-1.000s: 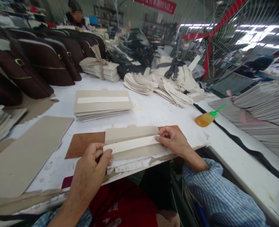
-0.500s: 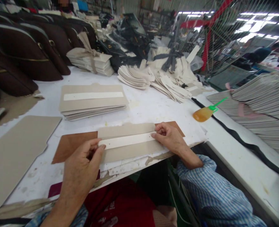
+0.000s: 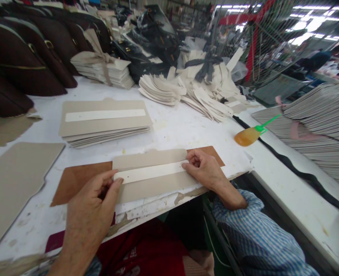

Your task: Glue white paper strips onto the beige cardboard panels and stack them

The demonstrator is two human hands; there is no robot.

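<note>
Head view: from where I stand, a long white strip [image 3: 152,171] lies across a beige board [image 3: 158,184] just below the middle of the frame, near the front edge of the white tabletop [image 3: 186,134]. Brown material [image 3: 80,180] shows past both ends of the board; I cannot tell whether it is one piece.

To place the strip well, I would keep it straight between both ends, parallel to the board's long edges, and press it flat from end to end without a ripple. The finished-looking stack of boards [image 3: 106,128], left of centre, bears a similar strip on top and seems a fair guide to its position.

The left hand [image 3: 90,207], lower left of centre, is nearly closed, thumb and fingers pinching the strip's left end. The right hand [image 3: 205,168], right of centre, has its fingers curled in, with thumb and forefinger pinching the right end. How hard either one presses, I cannot tell.
</note>
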